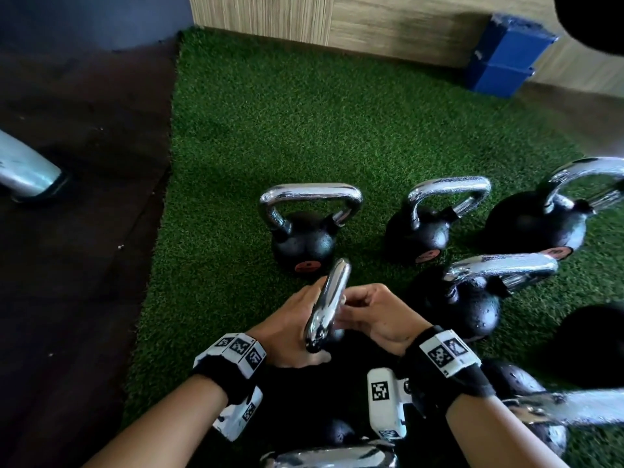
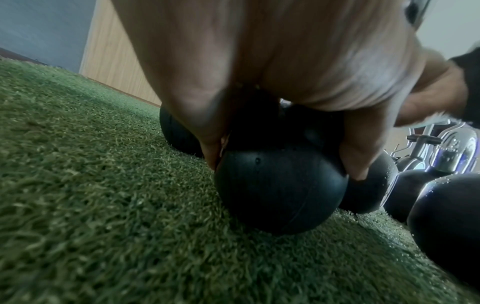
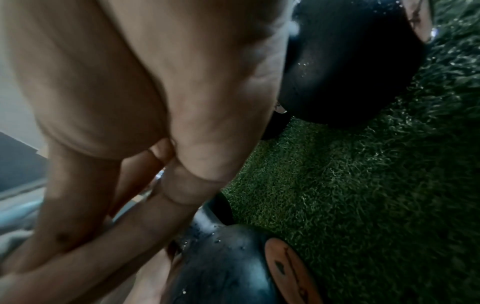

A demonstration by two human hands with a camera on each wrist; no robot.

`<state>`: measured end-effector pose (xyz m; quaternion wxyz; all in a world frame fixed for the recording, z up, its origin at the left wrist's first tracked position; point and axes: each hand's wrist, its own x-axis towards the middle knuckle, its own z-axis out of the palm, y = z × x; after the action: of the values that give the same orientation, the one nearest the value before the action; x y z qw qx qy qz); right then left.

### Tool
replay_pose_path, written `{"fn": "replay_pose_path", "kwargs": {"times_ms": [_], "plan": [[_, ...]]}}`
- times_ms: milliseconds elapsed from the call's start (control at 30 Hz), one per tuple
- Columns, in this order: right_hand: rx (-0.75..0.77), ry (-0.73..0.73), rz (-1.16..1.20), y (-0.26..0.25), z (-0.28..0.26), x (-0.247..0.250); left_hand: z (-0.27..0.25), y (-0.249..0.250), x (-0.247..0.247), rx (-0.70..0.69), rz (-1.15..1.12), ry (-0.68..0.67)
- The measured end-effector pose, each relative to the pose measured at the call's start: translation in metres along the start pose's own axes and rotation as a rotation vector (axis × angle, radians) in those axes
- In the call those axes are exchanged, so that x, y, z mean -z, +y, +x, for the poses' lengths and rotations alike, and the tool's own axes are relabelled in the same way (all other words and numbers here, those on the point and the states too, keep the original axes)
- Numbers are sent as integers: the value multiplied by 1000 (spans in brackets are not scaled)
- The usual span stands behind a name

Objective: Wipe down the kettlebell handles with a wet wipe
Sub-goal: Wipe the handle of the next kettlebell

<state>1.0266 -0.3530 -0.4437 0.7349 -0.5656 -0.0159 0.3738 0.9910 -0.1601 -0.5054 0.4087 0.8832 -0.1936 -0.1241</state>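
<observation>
Several black kettlebells with chrome handles stand on green turf (image 1: 270, 123). Both hands meet at the nearest central one, whose handle (image 1: 329, 298) points away from me. My left hand (image 1: 287, 329) grips it from the left. In the left wrist view the left hand's thumb (image 2: 213, 148) and a finger straddle the top of the black ball (image 2: 280, 195). My right hand (image 1: 378, 315) curls its fingers (image 3: 124, 232) against the right side of the handle. Below them is a black ball (image 3: 226, 267) with an orange label. No wet wipe can be made out.
Other kettlebells stand behind (image 1: 304, 241), to the right (image 1: 418, 231), (image 1: 537, 224) and close right (image 1: 472, 305). Two more handles lie near my forearms (image 1: 331, 456), (image 1: 567, 407). Dark rubber floor (image 1: 84, 231) and a metal post (image 1: 23, 167) lie left. A blue box (image 1: 506, 59) stands by the wooden wall.
</observation>
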Motion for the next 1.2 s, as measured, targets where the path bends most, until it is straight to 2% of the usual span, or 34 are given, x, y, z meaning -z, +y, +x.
{"fn": "replay_pose_path", "kwargs": {"times_ms": [200, 367, 500, 633, 733, 1000, 1133, 1200], "plan": [[-17, 21, 47, 4, 0, -2, -6, 0, -1, 12, 1, -8], [101, 196, 118, 6, 11, -1, -4, 5, 1, -6, -20, 26], [127, 259, 32, 9, 15, -2, -9, 5, 1, -38, -23, 27], [185, 435, -65, 10, 21, -1, -10, 9, 2, -103, 29, 47], [208, 514, -82, 12, 23, -5, -11, 10, 1, -83, 22, 50], [141, 727, -252, 15, 29, -9, -9, 8, -2, -36, 57, 48], [59, 742, -349, 16, 31, -13, -10, 8, -3, -32, 68, 42], [16, 701, -336, 14, 31, -16, -11, 9, -2, -60, 75, 55]]}}
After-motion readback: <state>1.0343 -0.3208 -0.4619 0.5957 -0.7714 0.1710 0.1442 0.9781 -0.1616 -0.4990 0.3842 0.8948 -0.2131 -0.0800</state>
